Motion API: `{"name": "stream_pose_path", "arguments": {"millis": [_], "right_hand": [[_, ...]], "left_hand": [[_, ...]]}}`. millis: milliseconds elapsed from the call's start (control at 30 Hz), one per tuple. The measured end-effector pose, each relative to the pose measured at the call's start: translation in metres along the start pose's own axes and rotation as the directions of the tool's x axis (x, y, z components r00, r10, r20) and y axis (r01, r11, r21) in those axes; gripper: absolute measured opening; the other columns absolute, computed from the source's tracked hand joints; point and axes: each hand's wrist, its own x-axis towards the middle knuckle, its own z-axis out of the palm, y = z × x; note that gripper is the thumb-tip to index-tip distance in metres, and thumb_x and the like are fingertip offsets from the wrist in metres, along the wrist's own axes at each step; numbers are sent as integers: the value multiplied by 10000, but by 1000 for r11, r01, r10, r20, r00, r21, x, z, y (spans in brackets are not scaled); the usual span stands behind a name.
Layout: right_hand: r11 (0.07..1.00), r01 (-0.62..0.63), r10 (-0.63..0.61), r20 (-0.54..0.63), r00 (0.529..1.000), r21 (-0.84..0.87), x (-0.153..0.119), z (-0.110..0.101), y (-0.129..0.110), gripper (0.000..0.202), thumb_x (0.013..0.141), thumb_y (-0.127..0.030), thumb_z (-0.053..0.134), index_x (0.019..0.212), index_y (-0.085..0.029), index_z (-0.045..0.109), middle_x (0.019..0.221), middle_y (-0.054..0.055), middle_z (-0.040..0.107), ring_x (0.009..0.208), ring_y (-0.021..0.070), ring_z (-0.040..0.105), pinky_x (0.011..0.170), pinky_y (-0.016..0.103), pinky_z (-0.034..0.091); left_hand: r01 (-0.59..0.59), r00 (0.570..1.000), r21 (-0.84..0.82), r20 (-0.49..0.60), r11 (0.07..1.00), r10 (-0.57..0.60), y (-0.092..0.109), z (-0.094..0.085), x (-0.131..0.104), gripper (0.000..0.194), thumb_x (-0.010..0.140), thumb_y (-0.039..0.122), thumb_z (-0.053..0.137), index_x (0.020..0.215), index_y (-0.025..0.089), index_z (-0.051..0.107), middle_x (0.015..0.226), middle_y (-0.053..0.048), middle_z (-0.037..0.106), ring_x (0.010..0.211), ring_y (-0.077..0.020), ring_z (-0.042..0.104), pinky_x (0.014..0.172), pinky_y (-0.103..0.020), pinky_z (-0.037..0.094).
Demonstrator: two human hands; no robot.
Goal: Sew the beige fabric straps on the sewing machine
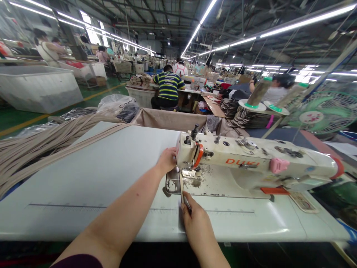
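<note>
Guiding a narrow beige strip [181, 183] at the needle end of the sewing machine [240, 154] appears to be the step in hand. Strip lies on the counter [119, 156], running from below the machine head toward the middle of the near edge.

Right hand [196, 219]: fingers curled, pinching the strip's near part; a slim dark object, seemingly a small tool, also sits in the grip, not identifiable. Left hand [167, 160]: reaches to the far side of the machine head, fingertips partly hidden; whether it grips anything is unclear.

Printed ruler [83, 207] runs along the near edge. Bundle of strips [64, 137] drapes over the counter's far left corner.

Judgement: the next move calls for light tension, the strip kept straight, and fingers clear of the needle.
</note>
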Motion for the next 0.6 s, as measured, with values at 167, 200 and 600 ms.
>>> {"name": "stream_pose_path", "arguments": {"millis": [167, 200, 600], "right_hand": [[992, 121, -124, -132, 983, -31, 0, -1, 9, 440, 1000, -362, 478, 1369, -175, 626, 1263, 163, 675, 1145, 302, 660, 984, 429, 526], [990, 139, -142, -166, 976, -33, 0, -1, 11, 433, 1001, -385, 490, 1353, -180, 634, 1236, 160, 673, 1121, 297, 660, 969, 428, 533], [929, 264, -206, -231, 951, 261, -3, -2, -10, 391, 982, -551, 538, 1076, -205, 695, 1018, 107, 680, 961, 243, 638, 882, 380, 536]], "left_hand": [[69, 996, -116, -53, 991, -75, -1, -5, 0, 117, 745, 182, 703, 846, 183, 762, 1050, -73, 741, 1055, -280, 646, 982, -365, 496], [83, 993, -144, -67, 986, -93, -2, -6, 0, 87, 741, 188, 687, 803, 185, 749, 1029, -63, 739, 1033, -270, 646, 952, -350, 498], [171, 913, -666, -170, 726, -370, 1, -18, -49, 451, 734, 600, 697, 844, 177, 583, 875, -70, 705, 857, -216, 700, 852, -353, 583]]}}
